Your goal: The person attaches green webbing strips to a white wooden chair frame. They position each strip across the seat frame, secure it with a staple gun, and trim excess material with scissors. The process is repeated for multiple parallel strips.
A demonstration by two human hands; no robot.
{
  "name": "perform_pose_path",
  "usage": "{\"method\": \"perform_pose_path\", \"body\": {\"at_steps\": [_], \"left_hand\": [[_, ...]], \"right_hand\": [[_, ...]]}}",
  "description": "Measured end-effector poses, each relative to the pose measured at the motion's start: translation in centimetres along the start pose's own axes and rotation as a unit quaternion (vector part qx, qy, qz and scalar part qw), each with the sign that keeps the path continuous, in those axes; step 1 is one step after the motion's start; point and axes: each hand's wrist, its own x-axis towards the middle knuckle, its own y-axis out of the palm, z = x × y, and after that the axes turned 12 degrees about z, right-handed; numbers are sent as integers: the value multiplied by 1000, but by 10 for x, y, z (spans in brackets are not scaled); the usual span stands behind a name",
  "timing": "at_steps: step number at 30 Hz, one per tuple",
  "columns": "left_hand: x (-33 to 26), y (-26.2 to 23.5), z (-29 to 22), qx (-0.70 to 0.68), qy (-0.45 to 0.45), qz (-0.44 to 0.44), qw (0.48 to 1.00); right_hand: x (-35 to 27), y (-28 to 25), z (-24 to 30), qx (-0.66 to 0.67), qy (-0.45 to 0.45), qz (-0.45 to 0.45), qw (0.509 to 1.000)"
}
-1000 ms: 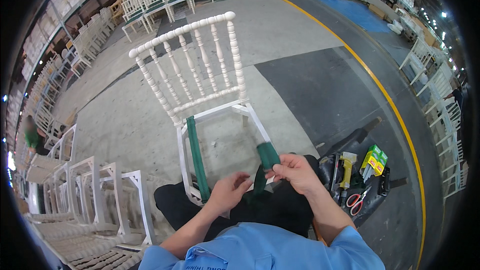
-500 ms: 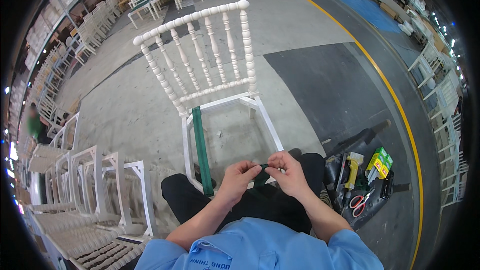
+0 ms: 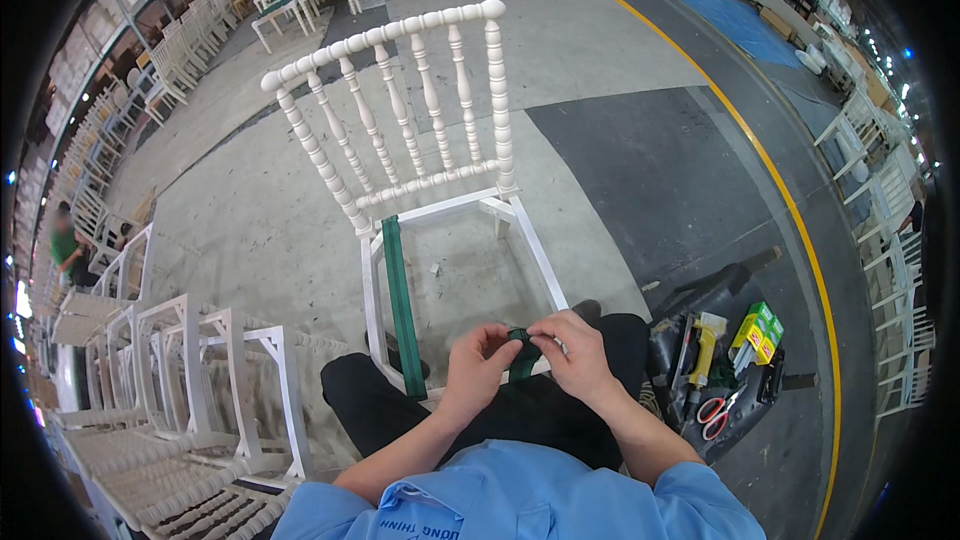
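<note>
Before me stands a white chair frame (image 3: 541, 248) with a spindle back (image 3: 408, 105) and an open seat. One green webbing strap (image 3: 402, 305) runs front to back along the seat's left side. At the front rail, a second green strap (image 3: 522, 364) is pinched at its upper end between my hands. My left hand (image 3: 482, 360) holds its left edge with thumb and fingers. My right hand (image 3: 572, 348) grips the right edge close by. The strap's lower part hangs over the dark trousers on my lap.
To my right, a black mat (image 3: 735, 420) carries red-handled scissors (image 3: 714, 416), a yellow tool (image 3: 703, 355) and a green-yellow box (image 3: 759, 330). White chair frames (image 3: 210, 380) lie stacked at my left. A person in green (image 3: 66, 248) is farther left.
My hands stay at the front rail, with slight finger shifts. The right hand has turned a little over the strap end. The person at far left has moved slightly.
</note>
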Motion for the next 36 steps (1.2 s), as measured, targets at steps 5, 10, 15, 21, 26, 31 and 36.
{"method": "perform_pose_path", "body": {"at_steps": [5,10,15,21,26,31,36], "left_hand": [[9,-6,-9,424,243,-91,868],[38,-24,-8,413,202,-52,887],[118,-54,-2,308,89,-66,945],[263,-116,29,333,25,-97,938],[348,-140,51,341,-1,-142,929],[389,-132,82,362,-53,-196,910],[395,-119,83,400,-7,-237,885]], "right_hand": [[17,-2,-5,-28,19,54,998],[45,5,-27,42,37,76,996],[30,41,-79,472,277,150,824],[19,47,-132,384,387,145,826],[63,49,-167,72,288,76,952],[149,51,-200,-26,219,107,969],[239,64,-223,-167,141,86,972]]}}
